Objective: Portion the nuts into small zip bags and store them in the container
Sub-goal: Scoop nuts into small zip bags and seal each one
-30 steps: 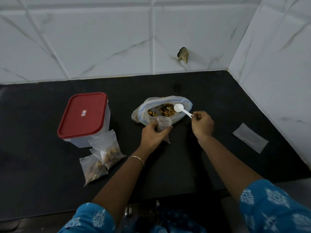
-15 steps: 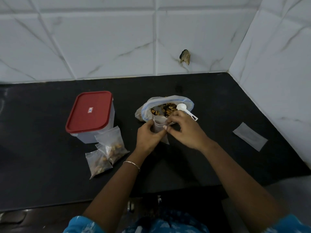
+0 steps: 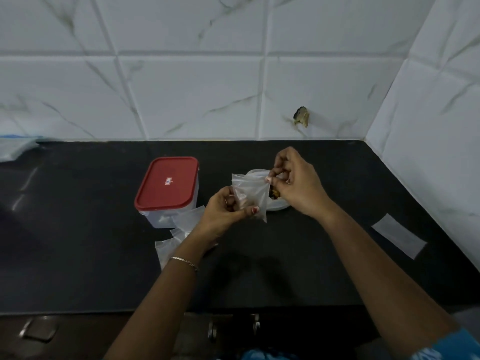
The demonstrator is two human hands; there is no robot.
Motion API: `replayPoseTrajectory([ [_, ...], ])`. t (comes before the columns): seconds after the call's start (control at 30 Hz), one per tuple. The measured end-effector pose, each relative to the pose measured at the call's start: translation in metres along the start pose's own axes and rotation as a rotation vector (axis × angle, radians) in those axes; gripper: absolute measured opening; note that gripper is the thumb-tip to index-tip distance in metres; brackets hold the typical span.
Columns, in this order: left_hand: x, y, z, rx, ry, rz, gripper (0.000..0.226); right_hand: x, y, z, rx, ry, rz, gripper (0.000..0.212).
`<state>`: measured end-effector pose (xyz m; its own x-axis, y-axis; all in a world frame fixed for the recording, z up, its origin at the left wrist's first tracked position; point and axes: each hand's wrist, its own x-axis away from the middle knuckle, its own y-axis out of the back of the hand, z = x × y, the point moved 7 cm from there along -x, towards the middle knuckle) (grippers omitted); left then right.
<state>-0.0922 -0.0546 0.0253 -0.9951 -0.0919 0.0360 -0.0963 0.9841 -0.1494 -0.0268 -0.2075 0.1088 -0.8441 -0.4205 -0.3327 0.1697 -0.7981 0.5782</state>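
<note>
Zip bag, small, clear, crumpled, left hand gripping bottom, right hand pinching top

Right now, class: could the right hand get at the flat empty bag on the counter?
Probably, once freed: the right hand pinches the top of the small zip bag, yet only bare counter lies between it and the flat empty bag.

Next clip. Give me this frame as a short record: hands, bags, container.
left hand: grips the small bag low down
right hand: pinches the small bag's top edge
small bag: held up above the counter, contents unclear
container: on the counter, red lid on
other bags: beside the container, partly hidden
spare bag: flat on the counter, far right
</note>
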Motion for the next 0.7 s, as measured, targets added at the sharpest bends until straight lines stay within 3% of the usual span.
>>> replayPoseTrajectory([
  [0.1, -0.001, 0.004, -0.011, -0.032, -0.040, -0.007, 0.044, -0.003, 0.000, 0.006, 0.072, 0.012, -0.072, 0.033],
  [0.3, 0.000, 0.009, -0.024, -0.038, -0.111, -0.055, 0.038, -0.006, -0.010, 0.007, -0.255, -0.119, -0.031, 0.031],
  [0.5, 0.002, 0.010, -0.039, -0.047, -0.157, -0.042, 0.041, -0.007, -0.010, 0.019, -0.302, -0.085, -0.100, 0.032],
  [0.7, -0.001, 0.027, -0.056, 0.011, -0.233, -0.220, 0.019, -0.007, -0.007, 0.029, -0.353, -0.067, -0.082, 0.024],
])
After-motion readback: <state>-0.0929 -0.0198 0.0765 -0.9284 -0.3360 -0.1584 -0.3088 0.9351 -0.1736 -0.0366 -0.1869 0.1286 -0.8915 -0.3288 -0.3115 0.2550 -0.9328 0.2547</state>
